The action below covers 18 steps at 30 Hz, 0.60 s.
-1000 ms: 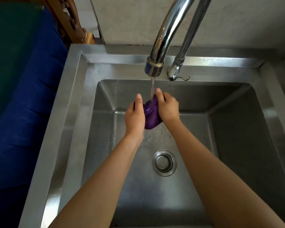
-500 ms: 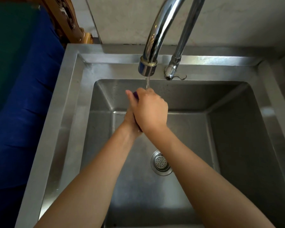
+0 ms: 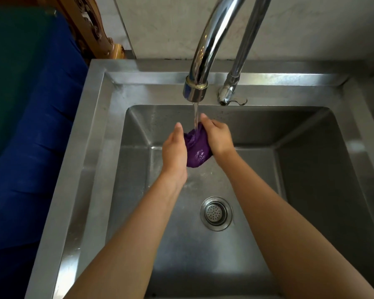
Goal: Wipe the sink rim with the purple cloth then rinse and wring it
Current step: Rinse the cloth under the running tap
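Observation:
The purple cloth (image 3: 196, 150) is bunched into a wet ball over the steel sink basin (image 3: 311, 169). My left hand (image 3: 173, 152) presses against its left side. My right hand (image 3: 217, 137) grips its right side from above. A thin stream of water falls from the curved chrome faucet (image 3: 195, 89) onto the top of the cloth. The sink rim (image 3: 95, 126) frames the basin on the left and the back.
A round drain strainer (image 3: 216, 213) sits in the basin floor below my hands. A second thin chrome pipe (image 3: 231, 87) stands right of the faucet. A blue cushion (image 3: 35, 147) and carved wooden furniture (image 3: 91, 33) lie left of the sink. A pale wall rises behind.
Half a second ago my right hand lay over the left, hiding the cloth. The hands have now parted and the purple cloth shows between them under the water.

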Tool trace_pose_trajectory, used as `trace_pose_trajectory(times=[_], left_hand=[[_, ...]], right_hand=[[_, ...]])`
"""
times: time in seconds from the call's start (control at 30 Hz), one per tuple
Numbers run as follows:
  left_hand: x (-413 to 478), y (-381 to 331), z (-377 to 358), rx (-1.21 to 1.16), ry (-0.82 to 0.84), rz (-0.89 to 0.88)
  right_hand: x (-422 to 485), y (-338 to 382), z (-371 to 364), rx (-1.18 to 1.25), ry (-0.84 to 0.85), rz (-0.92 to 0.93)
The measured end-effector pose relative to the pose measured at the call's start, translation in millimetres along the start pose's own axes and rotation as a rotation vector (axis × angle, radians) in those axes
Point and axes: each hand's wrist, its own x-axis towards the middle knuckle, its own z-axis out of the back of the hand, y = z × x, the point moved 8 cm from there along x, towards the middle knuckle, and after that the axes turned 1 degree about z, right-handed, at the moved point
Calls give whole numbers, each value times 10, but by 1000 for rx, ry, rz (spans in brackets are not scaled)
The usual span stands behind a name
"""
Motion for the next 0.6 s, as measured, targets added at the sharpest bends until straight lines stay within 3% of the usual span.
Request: trace_pose_trajectory(times=[0.17,0.3,0.6], left_hand=[[90,82,58,-79,67,68],[104,131,64,-142,194,103],[123,275,127,-156,263,166]], right_hand=[[-48,-299,220,28,5,-75],[-77,-530,262,228,31,-174],[-216,-657,295,366,77,-197]])
